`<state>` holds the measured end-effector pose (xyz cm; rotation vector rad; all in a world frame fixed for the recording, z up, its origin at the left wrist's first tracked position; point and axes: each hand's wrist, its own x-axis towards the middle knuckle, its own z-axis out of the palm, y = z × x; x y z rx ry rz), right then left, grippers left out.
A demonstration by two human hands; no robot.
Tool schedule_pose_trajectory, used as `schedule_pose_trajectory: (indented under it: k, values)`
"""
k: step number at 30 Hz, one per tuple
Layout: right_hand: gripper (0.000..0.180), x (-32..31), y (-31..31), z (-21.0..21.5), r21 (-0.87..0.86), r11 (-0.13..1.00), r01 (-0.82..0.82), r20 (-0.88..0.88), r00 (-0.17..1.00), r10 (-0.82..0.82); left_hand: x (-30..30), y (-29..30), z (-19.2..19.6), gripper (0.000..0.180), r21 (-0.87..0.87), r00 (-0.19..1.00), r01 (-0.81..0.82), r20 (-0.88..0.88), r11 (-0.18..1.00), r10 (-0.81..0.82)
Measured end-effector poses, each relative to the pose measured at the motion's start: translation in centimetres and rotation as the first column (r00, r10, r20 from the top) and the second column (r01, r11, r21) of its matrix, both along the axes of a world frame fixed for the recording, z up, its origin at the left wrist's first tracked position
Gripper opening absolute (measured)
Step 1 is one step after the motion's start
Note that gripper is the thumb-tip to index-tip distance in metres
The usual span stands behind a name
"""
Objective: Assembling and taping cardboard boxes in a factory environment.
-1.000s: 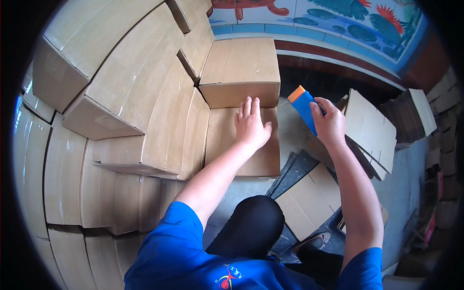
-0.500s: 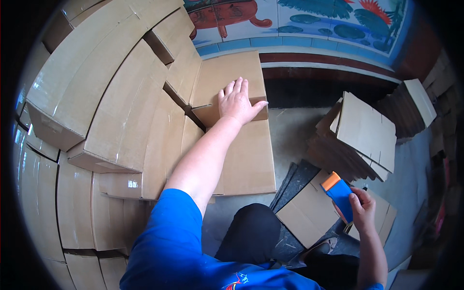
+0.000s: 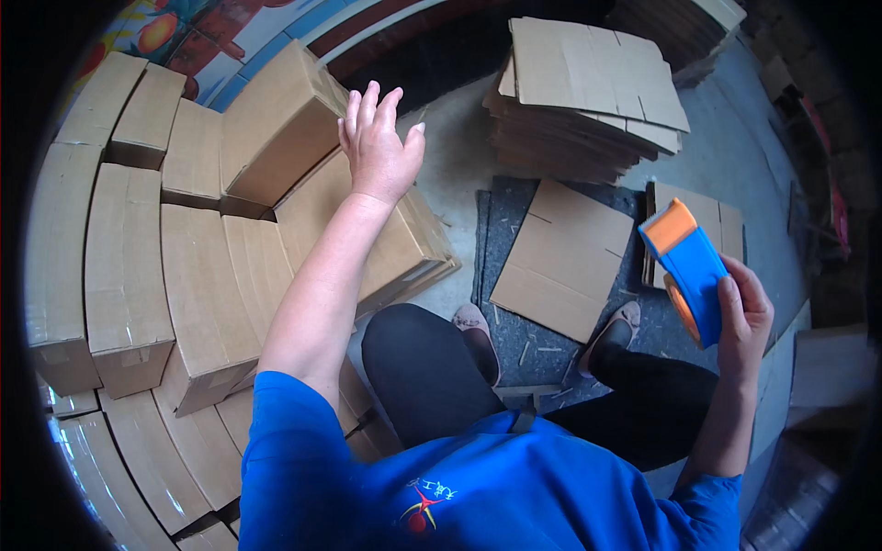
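My left hand (image 3: 378, 151) is raised with its fingers spread and nothing in it. It appears in front of a closed cardboard box (image 3: 289, 124) on the stack at the left; whether it touches the box I cannot tell. In my right hand (image 3: 746, 317) is a blue and orange tape dispenser (image 3: 695, 275), its orange end pointing up and to the left. Between my feet and the far stack, a flattened cardboard box (image 3: 565, 257) lies on a dark mat (image 3: 514, 207).
Several packed cartons (image 3: 197, 285) are piled along the left side. A tall stack of flattened cardboard (image 3: 593, 78) stands on the floor ahead, with another darker pile (image 3: 675, 37) behind it. More flat cardboard (image 3: 717, 220) lies beyond the tape dispenser. A painted tile wall (image 3: 243, 32) rises at the far left.
My view has swung right and down toward the floor. My left hand has come off the top of the box it rested on. The tape dispenser has stayed in my right hand, now raised.
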<state>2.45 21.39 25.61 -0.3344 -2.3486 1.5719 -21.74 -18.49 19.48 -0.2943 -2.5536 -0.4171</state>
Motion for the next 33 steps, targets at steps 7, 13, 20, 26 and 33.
schedule_pose_trajectory:
  k: [7, 13, 20, 26, 33]
  values:
    - [0.029, 3.1, 3.7, -1.3, 0.235, 0.967, 0.099, -0.004, 0.995, -0.101, 4.7, 14.7, -10.1, 0.056, 0.532, 0.153, 0.369, 0.774, 0.762, -0.614]
    - [0.03, 4.6, 4.7, -0.5, 0.388, 0.922, -0.002, 0.055, 0.998, -0.022, 9.5, 13.2, -31.6, 0.071, 0.167, 0.113, -0.212, 0.983, 0.963, -0.146]
    - [0.03, 4.3, 6.1, -0.7, 0.545, 0.826, -0.147, 0.172, 0.983, 0.062, 13.2, 13.1, -36.9, 0.079, 0.18, 0.066, -0.419, 0.984, 0.89, -0.168]
    - [0.026, 4.8, 6.5, -1.2, 0.506, 0.816, -0.28, 0.321, 0.939, 0.124, 13.1, 14.4, -31.4, 0.043, 0.344, 0.075, -0.633, 0.919, 0.693, -0.388]
    - [0.016, 5.0, 4.8, -2.5, 0.598, 0.763, -0.245, 0.294, 0.953, 0.076, 16.0, 18.5, -20.5, 0.034, 0.648, 0.283, -0.128, 0.749, 0.75, -0.599]
